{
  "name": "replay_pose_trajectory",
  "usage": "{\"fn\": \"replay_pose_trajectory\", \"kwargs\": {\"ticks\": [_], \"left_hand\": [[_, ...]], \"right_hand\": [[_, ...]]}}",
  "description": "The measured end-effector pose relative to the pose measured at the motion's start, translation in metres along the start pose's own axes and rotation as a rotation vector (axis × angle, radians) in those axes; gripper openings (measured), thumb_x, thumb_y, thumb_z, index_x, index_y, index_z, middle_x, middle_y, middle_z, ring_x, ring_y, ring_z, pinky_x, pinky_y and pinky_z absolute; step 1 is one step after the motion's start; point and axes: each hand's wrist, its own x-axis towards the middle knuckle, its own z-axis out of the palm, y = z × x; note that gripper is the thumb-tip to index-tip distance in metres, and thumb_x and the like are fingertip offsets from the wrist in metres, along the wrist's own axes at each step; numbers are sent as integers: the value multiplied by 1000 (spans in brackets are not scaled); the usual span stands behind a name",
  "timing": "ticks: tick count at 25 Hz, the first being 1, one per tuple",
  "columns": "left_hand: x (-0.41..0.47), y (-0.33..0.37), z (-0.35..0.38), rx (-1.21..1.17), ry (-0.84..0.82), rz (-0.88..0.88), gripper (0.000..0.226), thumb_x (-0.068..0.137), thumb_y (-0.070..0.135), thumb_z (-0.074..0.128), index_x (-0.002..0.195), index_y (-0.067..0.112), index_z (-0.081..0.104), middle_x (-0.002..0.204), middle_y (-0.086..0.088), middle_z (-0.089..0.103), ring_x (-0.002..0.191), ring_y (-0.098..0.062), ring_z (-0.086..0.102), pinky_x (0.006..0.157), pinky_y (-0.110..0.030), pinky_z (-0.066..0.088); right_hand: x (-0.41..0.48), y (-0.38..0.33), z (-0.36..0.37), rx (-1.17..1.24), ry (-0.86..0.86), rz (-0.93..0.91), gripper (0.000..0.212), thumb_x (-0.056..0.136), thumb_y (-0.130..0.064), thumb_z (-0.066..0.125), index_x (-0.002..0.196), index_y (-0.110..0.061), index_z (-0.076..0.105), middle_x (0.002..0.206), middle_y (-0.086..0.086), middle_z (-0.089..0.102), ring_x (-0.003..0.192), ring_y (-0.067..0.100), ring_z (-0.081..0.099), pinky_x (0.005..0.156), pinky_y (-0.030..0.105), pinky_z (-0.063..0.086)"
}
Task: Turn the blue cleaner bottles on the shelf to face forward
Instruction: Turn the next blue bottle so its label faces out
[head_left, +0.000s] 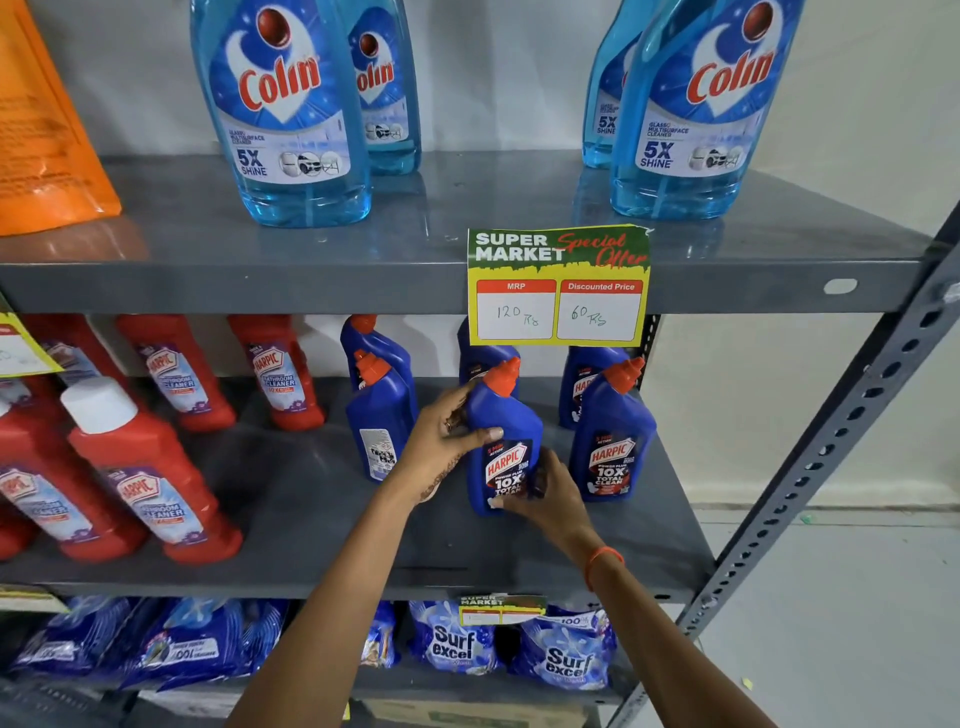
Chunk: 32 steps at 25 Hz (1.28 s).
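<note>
Several dark blue cleaner bottles with orange caps stand on the grey middle shelf. My left hand grips the upper left side of the middle front bottle, and my right hand holds its lower right side; its front label faces me. The right front bottle also shows its front label. The left front bottle shows its back label with a barcode. More blue bottles stand behind, partly hidden by the price sign.
Red cleaner bottles fill the shelf's left half. Light blue glass-cleaner bottles stand on the shelf above, where a price sign hangs. Detergent packs lie below. A perforated metal upright borders the right side.
</note>
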Motion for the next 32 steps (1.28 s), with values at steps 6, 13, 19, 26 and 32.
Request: {"fn": "replay_pose_trajectory", "kwargs": {"ticks": [6, 13, 19, 26, 32], "left_hand": [[-14, -13, -12, -103, -47, -51, 62, 77, -6, 66, 133, 14, 46, 124, -5, 63, 113, -12, 61, 90, -24, 53], [-29, -23, -10, -103, 25, -65, 60, 79, -7, 63, 132, 14, 43, 126, -4, 59, 113, -8, 59, 83, -14, 52], [-48, -27, -1, -191, 226, 10, 85, 72, -7, 71, 135, 31, 27, 134, 0, 47, 129, -14, 44, 104, -28, 42], [-69, 4, 1, 4, 541, 307, 57, 78, 1, 65, 129, 13, 42, 129, -5, 55, 122, -14, 52, 108, -35, 40], [-63, -3, -57, -34, 756, 290, 33, 85, 8, 63, 116, 5, 50, 117, -18, 62, 101, -5, 61, 91, -20, 48]], "right_hand": [[-21, 8, 19, -81, 125, -83, 72, 57, -35, 86, 115, -18, 46, 110, 5, 53, 105, 25, 53, 91, 45, 50], [-25, 11, 25, -91, 153, -105, 73, 62, -32, 84, 121, -18, 45, 112, 3, 52, 109, 26, 53, 94, 45, 50], [-54, -12, 31, 148, 442, -222, 65, 68, -36, 63, 128, -20, 42, 123, 9, 46, 115, 26, 51, 101, 50, 45], [-63, -113, 44, 192, 573, -500, 22, 83, -16, 54, 104, -12, 52, 106, 12, 52, 101, 21, 52, 90, 26, 44], [-62, -133, 98, 313, 317, -512, 24, 83, -6, 45, 106, -7, 52, 107, 7, 59, 96, 1, 58, 83, 14, 48]]}}
